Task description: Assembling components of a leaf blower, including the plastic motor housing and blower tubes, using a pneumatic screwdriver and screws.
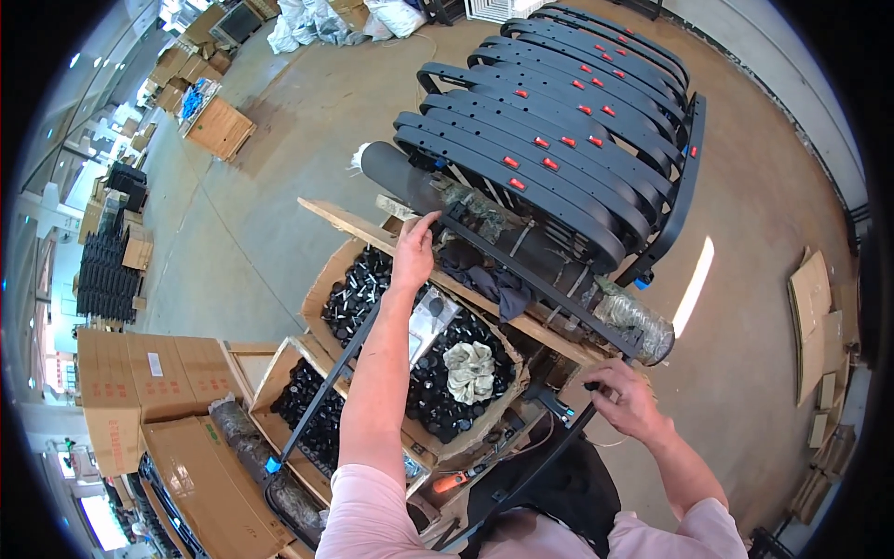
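Note:
A black metal tube frame point(535, 279) lies across the workbench in front of me, its two side bars running back toward my body. My left hand point(416, 250) is closed on its far left corner, fingertips at the end of the crossbar. At the right corner my right hand point(631, 399) pinches a small black part point(592, 386), mostly covered by the fingers, so its kind cannot be made out. Between my arms sits a carton point(321, 279) of black round-headed screw feet point(358, 289). White work gloves point(469, 371) and a clear plastic bag point(430, 317) lie on them.
Beyond the bench stands a stack of curved black metal frames point(559, 140) with red pieces. A wrapped roll point(638, 321) and a dark cloth point(494, 284) lie nearer. An orange-handled tool point(456, 481) rests by my body. Cardboard boxes point(154, 387) stand at left; flattened cardboard point(808, 321) leans at right.

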Tool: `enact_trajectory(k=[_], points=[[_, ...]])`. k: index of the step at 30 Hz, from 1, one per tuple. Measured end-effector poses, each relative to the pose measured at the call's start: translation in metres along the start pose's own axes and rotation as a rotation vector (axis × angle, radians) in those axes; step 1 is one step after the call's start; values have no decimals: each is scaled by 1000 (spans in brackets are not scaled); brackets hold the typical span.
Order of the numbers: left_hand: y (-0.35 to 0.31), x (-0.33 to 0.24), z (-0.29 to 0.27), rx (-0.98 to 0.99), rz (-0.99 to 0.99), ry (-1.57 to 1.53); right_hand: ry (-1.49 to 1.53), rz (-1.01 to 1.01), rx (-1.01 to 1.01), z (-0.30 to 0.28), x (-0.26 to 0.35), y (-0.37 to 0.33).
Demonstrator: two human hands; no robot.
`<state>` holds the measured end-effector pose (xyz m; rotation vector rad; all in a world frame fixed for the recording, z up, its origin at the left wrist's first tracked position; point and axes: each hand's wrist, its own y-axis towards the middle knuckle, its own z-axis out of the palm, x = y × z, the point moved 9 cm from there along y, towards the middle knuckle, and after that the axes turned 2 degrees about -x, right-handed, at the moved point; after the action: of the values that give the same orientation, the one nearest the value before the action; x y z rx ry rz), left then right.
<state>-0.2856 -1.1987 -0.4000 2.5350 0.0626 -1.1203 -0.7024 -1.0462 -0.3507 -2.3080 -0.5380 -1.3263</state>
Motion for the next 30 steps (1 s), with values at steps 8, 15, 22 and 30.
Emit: enact_trajectory(k=[8, 15, 22, 30], points=[[0, 25, 4, -85, -68, -61, -252, 82, -194, -40, -4, -4], [1, 47, 20, -24, -230, -299, -363, 224, -351, -81, -31, -16], [5, 39, 5, -88, -182, -208, -393, 163, -184, -56, -31, -17], [2, 46, 4, -106, -189, -332, -554, 7, -160, -38, -20, -11]])
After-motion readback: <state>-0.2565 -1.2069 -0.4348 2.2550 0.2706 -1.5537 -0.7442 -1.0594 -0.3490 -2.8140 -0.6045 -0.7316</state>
